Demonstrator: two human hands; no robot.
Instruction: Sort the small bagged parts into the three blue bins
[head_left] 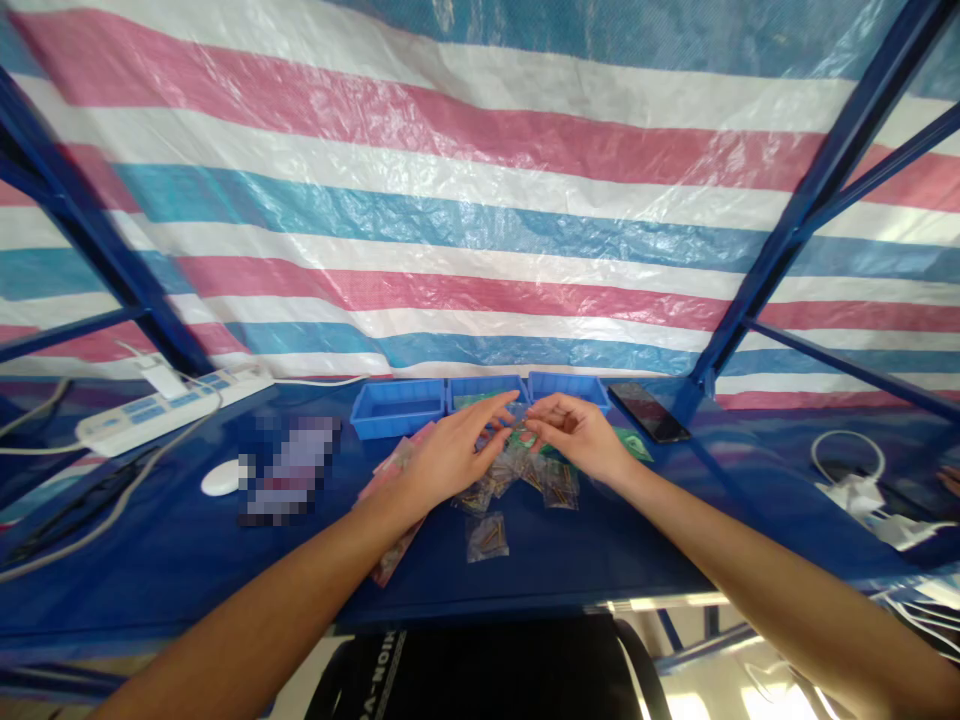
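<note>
Above the middle of the blue table, my left hand point(456, 448) and my right hand point(579, 432) face each other with a small clear plastic bag point(517, 412) between them. Right thumb and fingertips pinch one side of the bag. The left fingers are stretched and curved round its other side, thumb below. What the bag contains is too small to make out. Under the hands lies a pile of small clear bags point(559, 484) with thin brass-coloured pieces inside. One such bag point(487, 537) lies apart, nearer the table's front edge. Pink packets point(394, 458) show partly beneath my left forearm.
Three blue bins stand along the back: a left bin point(397, 410), a middle bin point(484, 385) with green stuff, and a right bin point(568, 385). A phone point(649, 412) and green packet point(634, 444) lie right. Leftward are a white mouse point(223, 478) and power strip point(176, 410).
</note>
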